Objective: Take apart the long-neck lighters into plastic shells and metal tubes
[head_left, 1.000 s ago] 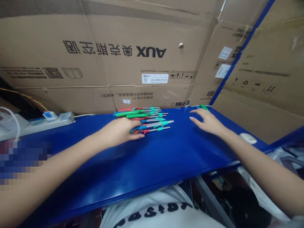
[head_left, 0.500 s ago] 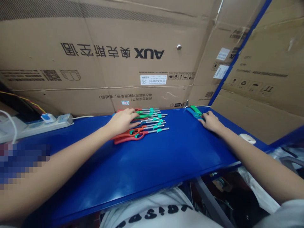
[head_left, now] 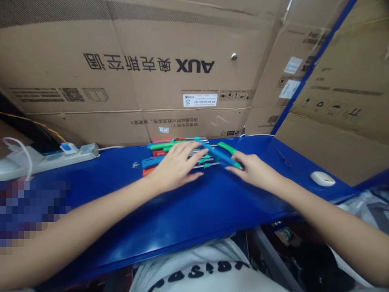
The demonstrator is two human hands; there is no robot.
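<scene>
Several scissors (head_left: 170, 145) with red, green and blue handles and teal blade caps lie side by side at the back of the blue table (head_left: 194, 211). My left hand (head_left: 178, 168) rests flat on them, fingers spread. My right hand (head_left: 253, 172) pinches another pair of scissors (head_left: 225, 154) with one green and one blue handle and holds it just right of the pile, its capped tip pointing back toward the row.
A white power strip (head_left: 57, 156) with cables sits at the table's back left. A small white oval object (head_left: 322, 178) lies near the right edge. Big cardboard boxes (head_left: 152, 69) wall the table at the back and right.
My right hand has carried the green and blue scissors from the table's far right corner leftward to the pile. My left hand has slid toward the right over the row.
</scene>
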